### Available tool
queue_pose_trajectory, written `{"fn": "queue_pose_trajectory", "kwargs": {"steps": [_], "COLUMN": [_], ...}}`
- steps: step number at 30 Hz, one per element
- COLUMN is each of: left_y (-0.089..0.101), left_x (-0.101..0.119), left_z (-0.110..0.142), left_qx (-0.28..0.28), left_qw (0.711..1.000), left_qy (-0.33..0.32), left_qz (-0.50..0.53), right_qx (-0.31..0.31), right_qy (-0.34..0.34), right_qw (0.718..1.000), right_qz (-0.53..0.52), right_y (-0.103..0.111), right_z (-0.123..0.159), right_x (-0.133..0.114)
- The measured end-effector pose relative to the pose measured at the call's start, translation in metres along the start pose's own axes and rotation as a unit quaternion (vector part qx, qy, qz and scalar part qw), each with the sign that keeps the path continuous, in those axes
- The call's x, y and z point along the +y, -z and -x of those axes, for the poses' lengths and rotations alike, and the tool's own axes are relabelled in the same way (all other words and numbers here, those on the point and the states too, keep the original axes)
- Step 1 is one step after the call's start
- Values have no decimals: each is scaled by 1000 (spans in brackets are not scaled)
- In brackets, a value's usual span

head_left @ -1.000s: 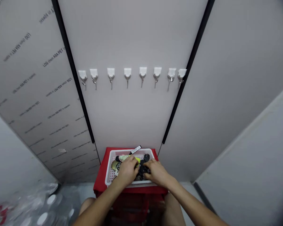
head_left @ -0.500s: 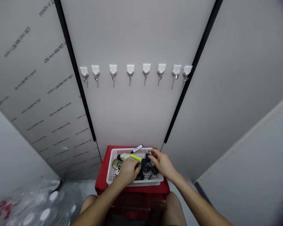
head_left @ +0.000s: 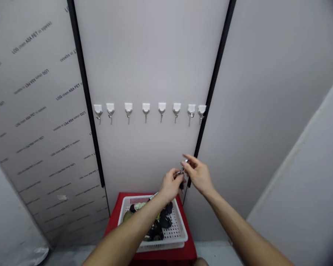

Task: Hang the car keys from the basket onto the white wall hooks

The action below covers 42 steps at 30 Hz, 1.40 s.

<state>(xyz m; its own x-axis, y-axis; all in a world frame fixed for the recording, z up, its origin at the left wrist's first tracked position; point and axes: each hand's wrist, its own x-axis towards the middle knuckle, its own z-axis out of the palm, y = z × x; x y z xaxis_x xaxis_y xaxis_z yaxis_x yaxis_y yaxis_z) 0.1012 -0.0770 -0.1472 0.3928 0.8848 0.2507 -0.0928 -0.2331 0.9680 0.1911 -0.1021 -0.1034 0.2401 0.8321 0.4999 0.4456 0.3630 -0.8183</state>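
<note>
Above the far right part of the basket, my left hand (head_left: 170, 184) and my right hand (head_left: 199, 175) are raised close together. Between them is what looks like a keychain (head_left: 181, 172), with silver metal parts at the top and a small dark piece hanging below. My left hand pinches its lower metal part, while the thumb and index finger of my right hand grip the silver upper end. Under my left forearm, the white plastic basket (head_left: 180, 232) holds several small dark items (head_left: 165, 220) and a pale green one (head_left: 139, 206). My forearm hides part of the contents.
A red stool or small table (head_left: 187, 245) carries the basket, against a pale wall panel. Several white adhesive hooks (head_left: 146, 108) with metal prongs run in a row across that panel. Black strips (head_left: 87, 96) border it; printed sheeting (head_left: 39, 122) covers the left wall.
Both hands have risen out of the basket and come together, lifting the keychain with them. My view has tilted up, so the hooks and basket appear lower.
</note>
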Motion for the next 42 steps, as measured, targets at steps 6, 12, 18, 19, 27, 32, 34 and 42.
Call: {"fn": "queue_pose_trajectory", "kwargs": {"steps": [6,12,18,19,27,32,34,42], "left_y": [-18,-32,-42,-43,-39,-25,-12,68], "left_x": [61,94,100,100,94,81,69,-8], "left_z": [-41,-79,-100,-101,-100,-84,-72,3], "left_qx": [-17,53,68,67,50,25,12,30], "left_qw": [996,983,970,969,967,965,964,962], "left_qy": [-79,-101,-104,-98,-51,-51,-50,1], "left_qz": [-27,-141,-209,-216,-243,-255,-261,-272], "right_qx": [168,272,296,293,186,155,167,204], "right_qy": [70,125,123,117,59,70,85,130], "right_qw": [979,953,931,929,927,931,934,931], "right_qz": [-93,37,175,195,319,324,303,273], "right_y": [26,47,57,57,60,60,61,46], "right_z": [-42,-86,-110,-113,-118,-115,-116,-84], "right_x": [-34,-51,-55,-55,-59,-44,-37,-20]}}
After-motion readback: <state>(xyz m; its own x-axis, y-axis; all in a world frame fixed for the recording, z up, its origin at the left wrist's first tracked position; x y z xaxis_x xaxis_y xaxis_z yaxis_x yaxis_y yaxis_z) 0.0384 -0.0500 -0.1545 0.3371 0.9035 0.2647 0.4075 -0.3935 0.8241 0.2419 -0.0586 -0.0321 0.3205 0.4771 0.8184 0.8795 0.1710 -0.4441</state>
